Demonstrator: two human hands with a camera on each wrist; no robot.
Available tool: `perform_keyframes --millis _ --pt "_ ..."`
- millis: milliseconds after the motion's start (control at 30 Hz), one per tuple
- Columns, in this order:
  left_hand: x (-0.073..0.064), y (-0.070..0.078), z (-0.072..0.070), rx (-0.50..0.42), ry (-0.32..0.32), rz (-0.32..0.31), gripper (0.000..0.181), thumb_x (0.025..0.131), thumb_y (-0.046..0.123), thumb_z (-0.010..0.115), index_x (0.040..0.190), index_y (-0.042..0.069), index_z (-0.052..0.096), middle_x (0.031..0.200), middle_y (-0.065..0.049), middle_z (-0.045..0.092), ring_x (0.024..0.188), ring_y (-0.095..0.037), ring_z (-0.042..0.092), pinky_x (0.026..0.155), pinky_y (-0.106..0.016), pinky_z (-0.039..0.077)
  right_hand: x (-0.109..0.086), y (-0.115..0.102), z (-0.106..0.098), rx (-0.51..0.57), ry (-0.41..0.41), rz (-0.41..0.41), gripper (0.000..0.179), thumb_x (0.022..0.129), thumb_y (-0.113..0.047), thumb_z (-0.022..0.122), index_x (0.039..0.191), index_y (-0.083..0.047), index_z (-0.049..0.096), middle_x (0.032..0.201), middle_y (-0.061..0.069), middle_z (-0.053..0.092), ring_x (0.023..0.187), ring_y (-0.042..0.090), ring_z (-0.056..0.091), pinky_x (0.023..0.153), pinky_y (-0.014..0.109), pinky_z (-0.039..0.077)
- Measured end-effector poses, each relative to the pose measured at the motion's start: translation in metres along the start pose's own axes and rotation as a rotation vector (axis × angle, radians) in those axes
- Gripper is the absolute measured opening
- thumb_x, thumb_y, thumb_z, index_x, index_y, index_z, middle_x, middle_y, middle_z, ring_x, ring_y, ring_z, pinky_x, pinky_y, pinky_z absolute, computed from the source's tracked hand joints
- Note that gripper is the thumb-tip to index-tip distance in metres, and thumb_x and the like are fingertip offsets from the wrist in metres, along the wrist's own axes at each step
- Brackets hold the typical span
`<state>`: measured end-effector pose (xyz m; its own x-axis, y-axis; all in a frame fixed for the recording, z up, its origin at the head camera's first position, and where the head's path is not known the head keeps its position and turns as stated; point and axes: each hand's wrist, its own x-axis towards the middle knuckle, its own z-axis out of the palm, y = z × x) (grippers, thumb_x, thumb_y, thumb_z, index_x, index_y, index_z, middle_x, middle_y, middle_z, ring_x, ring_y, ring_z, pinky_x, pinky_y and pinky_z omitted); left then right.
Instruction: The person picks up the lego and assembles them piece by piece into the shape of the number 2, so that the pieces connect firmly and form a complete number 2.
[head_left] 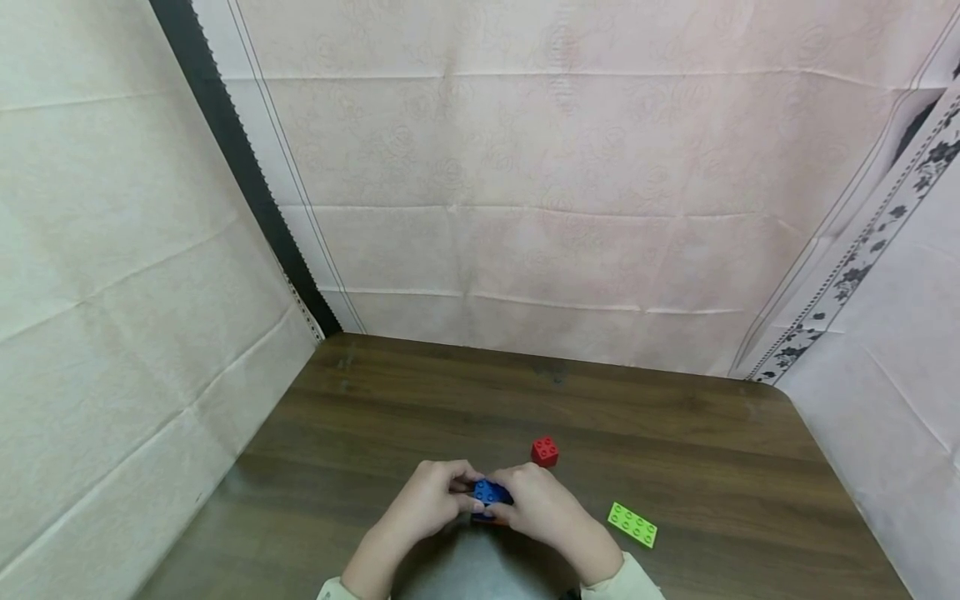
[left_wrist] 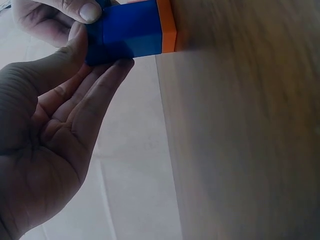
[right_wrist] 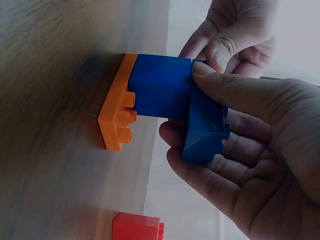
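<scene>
A stack of toy building bricks stands on the table between both hands. At its base is a flat orange brick (right_wrist: 111, 122), with bare studs showing on one side in the right wrist view. A blue brick (right_wrist: 161, 85) sits on that, and a second blue brick (right_wrist: 204, 132) with a slanted side lies on top, overhanging it. My right hand (head_left: 543, 507) grips this upper brick, thumb on one side and fingers beneath the overhang. From the other side my left hand (head_left: 429, 500) pinches the top of the stack between thumb and fingertips.
A small red brick (head_left: 544, 452) stands just beyond my right hand. To the right of that forearm a flat lime-green brick (head_left: 632, 525) lies studs up. The brown wooden table (head_left: 360, 417) is enclosed by pale cloth (head_left: 525, 167) at the back and sides.
</scene>
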<state>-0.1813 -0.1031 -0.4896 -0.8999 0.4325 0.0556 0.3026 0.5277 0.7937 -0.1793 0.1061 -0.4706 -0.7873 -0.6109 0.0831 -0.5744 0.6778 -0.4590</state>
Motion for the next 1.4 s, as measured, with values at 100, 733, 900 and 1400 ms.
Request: perform_keyframes --millis 100,733,900,1400 --pt "0.0003 0.0 -0.0007 -0.018 -0.013 -0.012 0.021 0.084 0.015 0.083 0.103 0.015 0.075 0.097 0.002 0.074 0.085 -0.008 0.07 0.072 -0.023 0.056 0.0001 -0.0009 -0.001 -0.002 -0.006 0.004 0.03 0.09 -0.026 0.078 0.115 -0.01 0.073 0.098 -0.004 0.073 0.078 0.001 0.059 0.073 0.025 0.055" --pt "0.0006 0.0011 -0.0017 -0.049 -0.03 -0.053 0.02 0.084 0.015 0.083 0.102 0.015 0.075 0.099 0.001 0.074 0.087 -0.011 0.071 0.072 -0.026 0.058 0.0017 0.0013 0.0001 0.012 -0.005 -0.012 0.029 0.09 -0.025 0.078 0.115 -0.009 0.073 0.098 -0.003 0.073 0.078 0.0 0.06 0.07 0.022 0.053" --pt "0.0003 0.001 -0.0016 -0.054 -0.03 -0.051 0.02 0.084 0.014 0.083 0.103 0.014 0.075 0.1 0.0 0.074 0.087 -0.011 0.071 0.073 -0.025 0.058 0.0016 0.0017 0.0002 0.019 -0.009 -0.01 0.03 0.09 -0.024 0.078 0.115 -0.009 0.073 0.099 -0.003 0.073 0.078 0.0 0.06 0.071 0.023 0.054" --pt "0.0005 0.0007 -0.0012 -0.04 -0.016 -0.035 0.02 0.084 0.014 0.083 0.102 0.014 0.075 0.1 -0.001 0.074 0.087 -0.011 0.071 0.073 -0.023 0.057 0.0013 0.0021 -0.0004 0.035 -0.02 0.003 0.03 0.091 -0.025 0.077 0.116 -0.009 0.073 0.098 -0.005 0.073 0.077 0.0 0.06 0.07 0.022 0.054"
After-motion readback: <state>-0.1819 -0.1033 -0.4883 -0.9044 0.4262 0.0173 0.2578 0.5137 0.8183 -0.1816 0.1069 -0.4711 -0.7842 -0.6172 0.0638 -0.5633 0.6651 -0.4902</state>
